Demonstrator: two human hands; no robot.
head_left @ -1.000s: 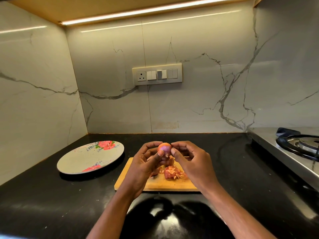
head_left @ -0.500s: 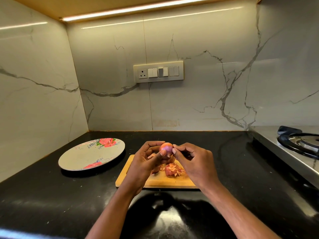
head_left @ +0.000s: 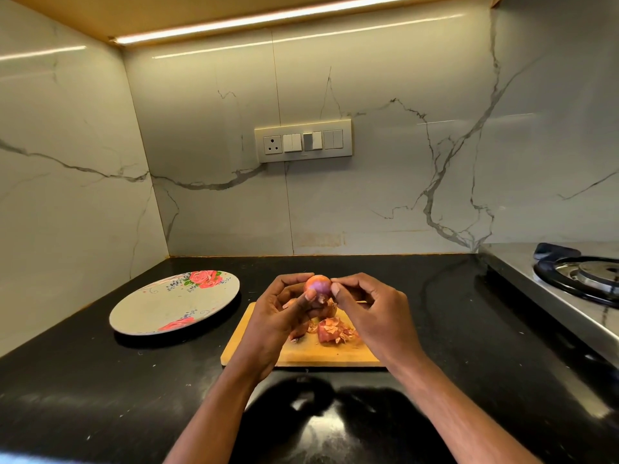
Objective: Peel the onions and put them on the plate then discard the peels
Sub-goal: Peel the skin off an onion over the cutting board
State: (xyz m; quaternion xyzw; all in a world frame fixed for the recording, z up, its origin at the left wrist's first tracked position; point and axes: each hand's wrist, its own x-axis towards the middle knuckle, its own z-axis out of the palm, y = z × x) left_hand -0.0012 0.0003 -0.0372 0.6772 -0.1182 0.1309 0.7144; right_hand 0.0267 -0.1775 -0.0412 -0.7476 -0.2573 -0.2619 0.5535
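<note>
Head view. Small round onion (head_left: 317,285), glossy, purple-pink where bared, papery orange skin hanging loose at its lower side, held up above the far end of a pale wooden cutting board (head_left: 301,354), rectangular and smooth-faced. Curled round the onion from the left and below, the left hand (head_left: 274,326), thumb tip pressed to the front of the bulb, fingers cupped behind. At the onion's right side, the right hand (head_left: 375,316), thumb and forefinger pinched together against the skin, remaining fingers bent loosely inward; whether a strip of peel sits in the pinch, cannot tell. On the board under the hands, a crumpled heap of dry reddish-orange peels (head_left: 335,331), brittle and flaky; beside it, partly hidden behind the left hand, something rounded and brown, too covered to identify. Left of the board and apart from it, a round shallow plate (head_left: 157,309), matte grey-white with red roses printed at near and far rims. All on a polished black counter (head_left: 83,396), speckled and reflective. Behind, white marble-look wall with grey veins, cream switch panel (head_left: 303,141). Far right, steel stove (head_left: 582,279) with black burner ring.
</note>
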